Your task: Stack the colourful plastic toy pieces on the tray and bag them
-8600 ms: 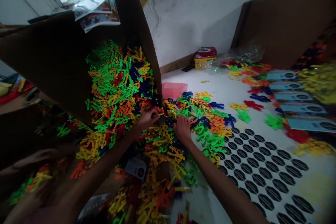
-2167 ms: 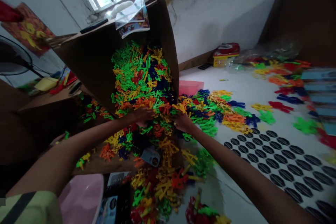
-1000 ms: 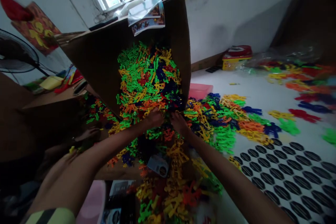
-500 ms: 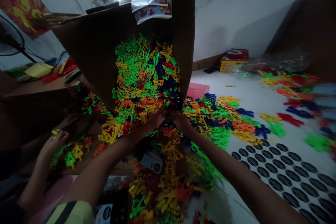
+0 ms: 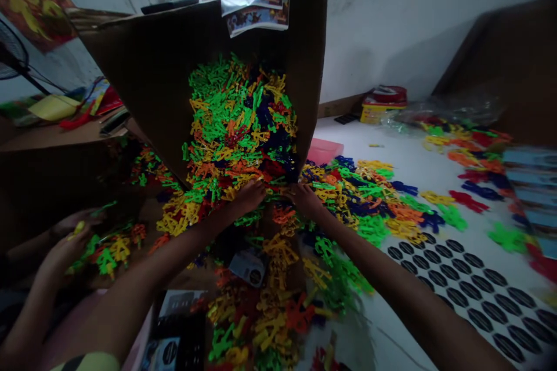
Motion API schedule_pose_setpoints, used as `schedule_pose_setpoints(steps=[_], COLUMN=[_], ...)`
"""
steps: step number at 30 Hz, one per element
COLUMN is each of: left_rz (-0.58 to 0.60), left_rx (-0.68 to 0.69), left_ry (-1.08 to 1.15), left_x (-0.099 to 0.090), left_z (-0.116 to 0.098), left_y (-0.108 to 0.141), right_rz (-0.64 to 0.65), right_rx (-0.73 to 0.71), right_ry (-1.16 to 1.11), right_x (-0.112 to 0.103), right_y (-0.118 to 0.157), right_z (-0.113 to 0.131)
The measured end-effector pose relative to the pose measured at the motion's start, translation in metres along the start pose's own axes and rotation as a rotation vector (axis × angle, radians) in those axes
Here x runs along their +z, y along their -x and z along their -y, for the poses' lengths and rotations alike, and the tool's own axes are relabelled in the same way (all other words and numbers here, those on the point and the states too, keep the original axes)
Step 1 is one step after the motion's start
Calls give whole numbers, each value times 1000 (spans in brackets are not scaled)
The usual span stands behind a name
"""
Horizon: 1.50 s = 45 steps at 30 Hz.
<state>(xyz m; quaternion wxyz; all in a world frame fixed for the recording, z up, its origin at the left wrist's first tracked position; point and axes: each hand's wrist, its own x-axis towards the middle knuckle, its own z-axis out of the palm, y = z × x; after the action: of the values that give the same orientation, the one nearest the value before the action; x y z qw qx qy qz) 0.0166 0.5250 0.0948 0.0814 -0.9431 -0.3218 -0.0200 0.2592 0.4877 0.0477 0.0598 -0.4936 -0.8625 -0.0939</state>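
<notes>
A large cardboard box [image 5: 143, 69] lies tipped toward me, and a heap of green, yellow, orange, red and blue plastic pieces [image 5: 226, 110] spills from its mouth. At the lower lip of the heap, my left hand [image 5: 251, 194] has its fingers curled among the pieces; what it grips is too dark and small to name. Just to its right, near the box's right wall, my right hand [image 5: 304, 198] also has bent fingers in the pieces, its grip partly hidden. More loose pieces [image 5: 278, 301] hang and lie below both hands.
At the left, another person's hands [image 5: 65, 249] hold small yellow and green pieces. On the white surface to the right are scattered pieces [image 5: 404, 214], a sheet of black oval labels [image 5: 470, 290], a pink tray [image 5: 324, 151] and a red-and-yellow tub [image 5: 383, 105].
My left hand has shifted slightly left and my right hand slightly right, widening the gap between them. The other person's hands have moved closer together. The view has shifted a little.
</notes>
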Motion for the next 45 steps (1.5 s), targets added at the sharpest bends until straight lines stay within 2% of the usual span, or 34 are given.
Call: schedule_pose_setpoints(steps=[4,8,13,16,19,25,29,35,41,45], left_rz=[41,-14,-192,-311,-394,-610,-594,-460,-448,-406], left_rx=[-96,-228,-446,-565,-617,-752,-868,-1042,-1215,-1302], left_ry=[52,145,305,403,503,1018,1132,1345,1281,1323], left_x=[-12,-25,-40,-46,-48,-46,-58,-81,-74,-66], left_z=[2,-2,-10,-18,-30,-72,-103,-149,-196,-220], left_y=[4,6,8,16,31,74,105,160,211,223], right_rz=[-48,-64,-35,9,35,100,166,237,207,128], right_rx=[-37,-71,-69,-81,-32,162,157,90,107,136], right_ry=[5,28,-4,-34,-28,62,59,15,15,32], right_x=[12,18,15,11,6,-4,-6,-7,-10,-4], right_y=[-8,-18,-27,-26,-19,-4,-5,3,5,-1], right_z=[-1,7,14,5,-10,-34,-44,-57,-54,-40])
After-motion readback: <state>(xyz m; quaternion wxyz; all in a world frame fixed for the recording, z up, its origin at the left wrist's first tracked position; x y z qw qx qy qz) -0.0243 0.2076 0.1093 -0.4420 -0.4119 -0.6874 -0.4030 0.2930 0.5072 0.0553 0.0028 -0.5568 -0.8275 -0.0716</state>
